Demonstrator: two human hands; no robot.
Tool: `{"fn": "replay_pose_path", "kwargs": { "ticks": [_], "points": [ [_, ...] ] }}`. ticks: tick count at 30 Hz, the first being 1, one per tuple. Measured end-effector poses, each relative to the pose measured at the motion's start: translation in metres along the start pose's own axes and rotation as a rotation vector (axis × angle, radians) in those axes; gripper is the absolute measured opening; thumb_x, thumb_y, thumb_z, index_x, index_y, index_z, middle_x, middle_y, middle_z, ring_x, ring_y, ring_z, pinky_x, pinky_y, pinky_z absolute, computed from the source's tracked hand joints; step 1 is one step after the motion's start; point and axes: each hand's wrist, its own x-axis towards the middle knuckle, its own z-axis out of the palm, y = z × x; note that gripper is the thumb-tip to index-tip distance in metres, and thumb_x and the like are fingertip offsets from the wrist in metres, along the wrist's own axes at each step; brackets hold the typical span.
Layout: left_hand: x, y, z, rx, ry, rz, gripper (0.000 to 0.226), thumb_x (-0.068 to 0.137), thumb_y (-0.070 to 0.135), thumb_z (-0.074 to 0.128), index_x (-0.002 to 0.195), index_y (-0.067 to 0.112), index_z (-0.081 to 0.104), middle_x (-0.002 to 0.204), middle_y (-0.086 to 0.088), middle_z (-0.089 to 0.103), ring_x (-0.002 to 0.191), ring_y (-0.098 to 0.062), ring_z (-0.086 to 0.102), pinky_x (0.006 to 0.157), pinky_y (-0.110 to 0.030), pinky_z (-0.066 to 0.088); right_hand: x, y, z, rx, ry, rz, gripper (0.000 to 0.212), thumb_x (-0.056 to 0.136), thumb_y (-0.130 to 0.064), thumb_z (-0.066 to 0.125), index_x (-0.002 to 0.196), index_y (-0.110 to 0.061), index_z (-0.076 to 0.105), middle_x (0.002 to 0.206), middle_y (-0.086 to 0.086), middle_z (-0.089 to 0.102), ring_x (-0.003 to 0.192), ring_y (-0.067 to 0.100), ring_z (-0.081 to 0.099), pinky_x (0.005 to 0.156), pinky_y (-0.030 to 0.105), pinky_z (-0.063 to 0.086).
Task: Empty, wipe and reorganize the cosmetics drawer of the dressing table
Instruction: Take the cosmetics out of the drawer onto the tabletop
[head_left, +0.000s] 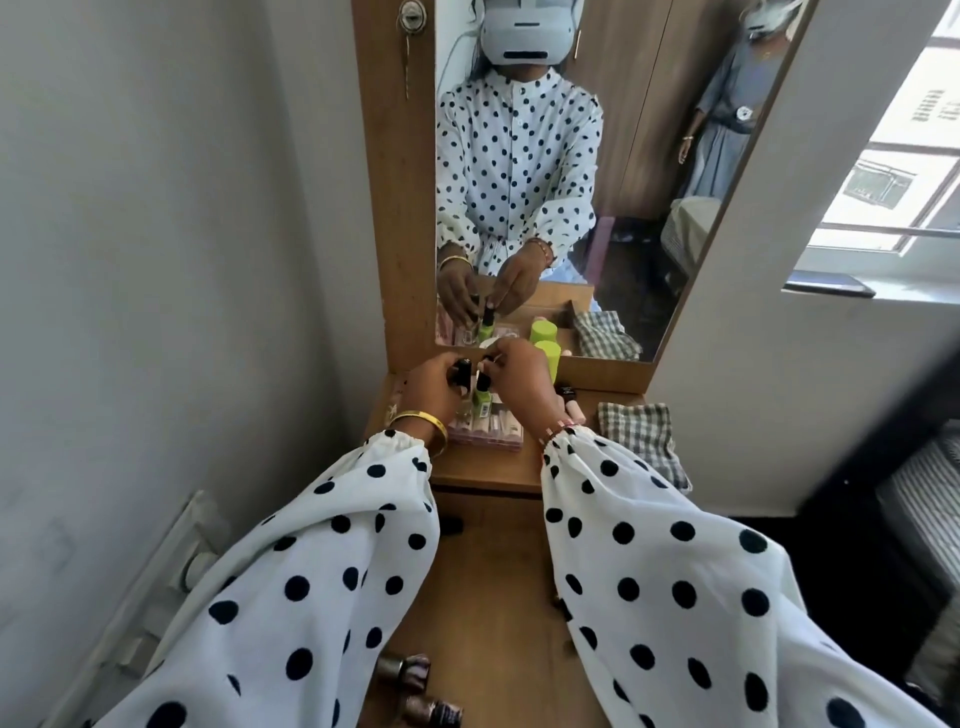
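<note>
Left hand (434, 382) grips a small black item, unclear what | right hand (519, 371) pinches the black cap of a lime-green bottle (118, 400), upright at frame centre on the bench (483, 467) | pink palette (485, 434) below, half hidden by wrists | checked cloth (641, 436) right | nail-polish bottles (415, 686) bottom, blurred

Sleeves (322, 587) showing white with black polka dots; cloth (641, 436) showing grey-white check; bottles (551, 358) showing lime green; bangle (423, 423) gleaming gold; desk (483, 467) showing brown woodgrain.
</note>
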Motion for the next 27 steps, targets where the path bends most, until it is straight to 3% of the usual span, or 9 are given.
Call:
{"fn": "replay_pose_path", "kwargs": {
  "ticks": [7,11,16,22,25,27],
  "points": [
    [0.000,0.003,0.005,-0.062,-0.028,-0.006,0.045,0.084,-0.008,0.050,0.126,0.008,0.054,0.124,-0.016,0.061,0.117,-0.032,0.055,0.099,-0.034,0.042,-0.001,0.002,-0.001,0.042,-0.023,-0.017,0.022,0.088,-0.007,0.057,0.109,-0.003,0.062,0.103,0.018,0.068,0.097,0.030,0.063,0.085,0.035,0.050],
    [-0.004,0.004,0.002,-0.104,-0.019,-0.022,0.052,0.088,-0.007,0.044,0.137,0.010,0.042,0.129,-0.014,0.057,0.121,-0.030,0.053,0.102,-0.036,0.041,-0.008,0.004,-0.006,0.033,-0.028,-0.025,0.030,0.088,-0.003,0.056,0.118,-0.004,0.058,0.111,0.015,0.066,0.103,0.028,0.061,0.081,0.026,0.045],
    [-0.016,0.002,-0.002,-0.182,0.020,-0.031,0.054,0.089,-0.004,0.047,0.140,0.012,0.038,0.139,-0.010,0.049,0.125,-0.025,0.050,0.103,-0.036,0.041,-0.024,0.010,-0.012,-0.050,0.015,-0.079,0.043,0.088,-0.004,0.057,0.131,-0.006,0.048,0.119,0.016,0.061,0.111,0.029,0.056,0.088,0.030,0.044],
    [-0.051,-0.004,-0.005,-0.271,0.153,0.021,0.034,0.090,0.002,0.048,0.123,0.009,0.055,0.120,-0.010,0.062,0.112,-0.023,0.057,0.091,-0.025,0.045,-0.057,0.021,-0.005,0.003,0.153,-0.130,0.030,0.088,-0.009,0.056,0.118,-0.008,0.057,0.106,0.011,0.063,0.089,0.025,0.061,0.079,0.037,0.051],
    [-0.078,-0.009,0.000,-0.282,0.238,0.045,0.026,0.090,0.005,0.050,0.113,0.009,0.062,0.111,-0.008,0.066,0.103,-0.019,0.060,0.085,-0.022,0.046,-0.085,0.028,0.005,-0.009,0.162,-0.189,0.018,0.087,-0.006,0.055,0.103,-0.004,0.062,0.099,0.010,0.064,0.081,0.017,0.052,0.073,0.021,0.038],
    [-0.096,-0.013,0.004,-0.292,0.280,0.090,0.024,0.089,0.004,0.051,0.110,0.006,0.064,0.110,-0.009,0.067,0.100,-0.017,0.060,0.085,-0.021,0.046,-0.103,0.033,0.013,-0.019,0.156,-0.224,0.015,0.088,-0.006,0.054,0.099,-0.004,0.063,0.096,0.007,0.064,0.079,0.017,0.053,0.071,0.018,0.032]
  ]
}}
